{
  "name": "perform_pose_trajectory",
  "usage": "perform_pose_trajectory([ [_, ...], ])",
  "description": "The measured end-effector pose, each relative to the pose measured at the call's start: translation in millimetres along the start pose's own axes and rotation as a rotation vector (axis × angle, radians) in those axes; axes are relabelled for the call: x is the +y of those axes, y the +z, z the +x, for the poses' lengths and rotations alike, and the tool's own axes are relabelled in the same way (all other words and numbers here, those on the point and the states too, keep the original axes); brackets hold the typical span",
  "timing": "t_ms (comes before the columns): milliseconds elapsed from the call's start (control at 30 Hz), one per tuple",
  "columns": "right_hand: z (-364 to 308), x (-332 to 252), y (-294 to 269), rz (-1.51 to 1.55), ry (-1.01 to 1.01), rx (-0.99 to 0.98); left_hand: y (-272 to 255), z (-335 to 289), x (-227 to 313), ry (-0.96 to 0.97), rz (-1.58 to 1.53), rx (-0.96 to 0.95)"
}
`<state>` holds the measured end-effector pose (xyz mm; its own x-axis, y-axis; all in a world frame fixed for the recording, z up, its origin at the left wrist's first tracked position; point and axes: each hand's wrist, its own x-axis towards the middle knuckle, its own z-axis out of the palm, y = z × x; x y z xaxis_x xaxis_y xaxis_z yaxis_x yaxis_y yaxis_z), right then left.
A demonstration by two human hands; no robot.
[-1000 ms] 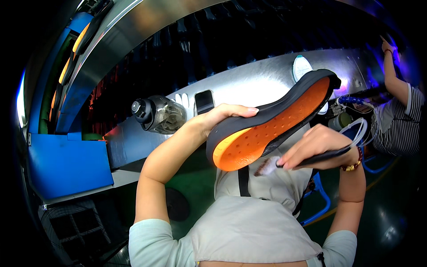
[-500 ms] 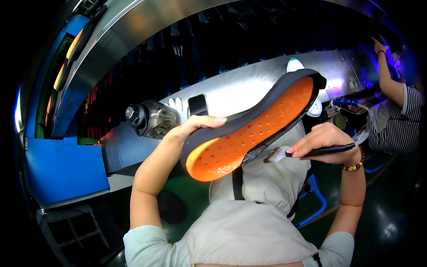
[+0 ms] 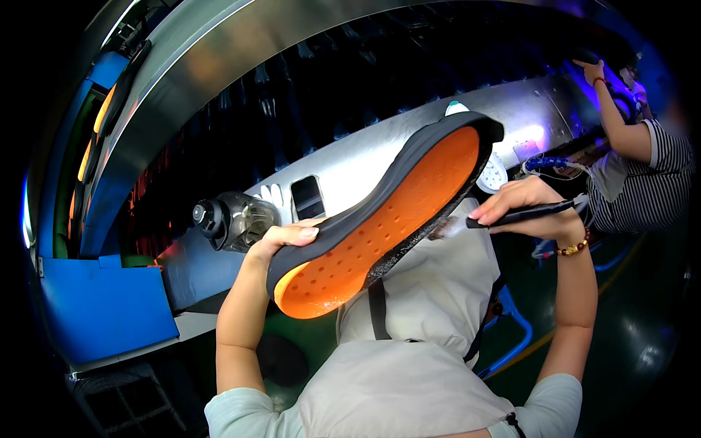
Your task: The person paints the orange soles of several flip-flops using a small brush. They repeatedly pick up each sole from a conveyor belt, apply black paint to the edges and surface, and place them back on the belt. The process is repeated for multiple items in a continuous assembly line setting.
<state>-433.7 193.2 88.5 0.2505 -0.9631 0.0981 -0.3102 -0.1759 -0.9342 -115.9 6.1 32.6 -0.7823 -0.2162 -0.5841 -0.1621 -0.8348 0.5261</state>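
Note:
A shoe sole (image 3: 391, 219), black around its rim with an orange, dimpled inner face, is tilted toward me in front of my apron. My left hand (image 3: 285, 237) grips its heel end, thumb over the black side wall and the other fingers hidden behind. In my right hand (image 3: 529, 201) is a brush (image 3: 511, 216) with a black handle, pinched between thumb and fingers. Its pale, dark-tipped bristles (image 3: 447, 229) are at the sole's near black edge; whether they touch it I cannot tell. The orange face looks shiny and wet near the heel.
On the metal bench stand a dark-capped clear bottle (image 3: 244, 219), white gloves (image 3: 272, 198) and a phone (image 3: 307, 197). A white round object (image 3: 493, 175) sits behind the toe. Soles ride along a blue machine (image 3: 109, 306) at left. Another person (image 3: 635, 168) works at right.
The sole and my left hand have shifted left and slightly down. My right hand with the brush has moved up and a little left, bringing the bristles to mid-edge of the sole.

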Motion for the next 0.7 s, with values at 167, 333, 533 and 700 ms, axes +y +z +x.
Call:
perform_pose_trajectory([
  [167, 18.5, -23.6, 25.4, 0.401, 0.036, 0.113, 5.7, 23.8, -17.8, 0.087, -0.257, -0.123],
  [333, 29.9, 0.8, 71.1, 0.444, 0.105, 0.24, 29.3, 33.4, -31.5, 0.117, -0.414, -0.249],
  [533, 29.6, 17.5, 79.0, 0.339, 0.12, 0.476, 27.1, 44.9, -37.9, 0.202, -0.51, -0.293],
  [700, 36.2, 64.2, 58.1, -0.167, 0.069, 0.86, 23.2, 40.8, -51.9, 0.057, -0.575, -0.11],
])
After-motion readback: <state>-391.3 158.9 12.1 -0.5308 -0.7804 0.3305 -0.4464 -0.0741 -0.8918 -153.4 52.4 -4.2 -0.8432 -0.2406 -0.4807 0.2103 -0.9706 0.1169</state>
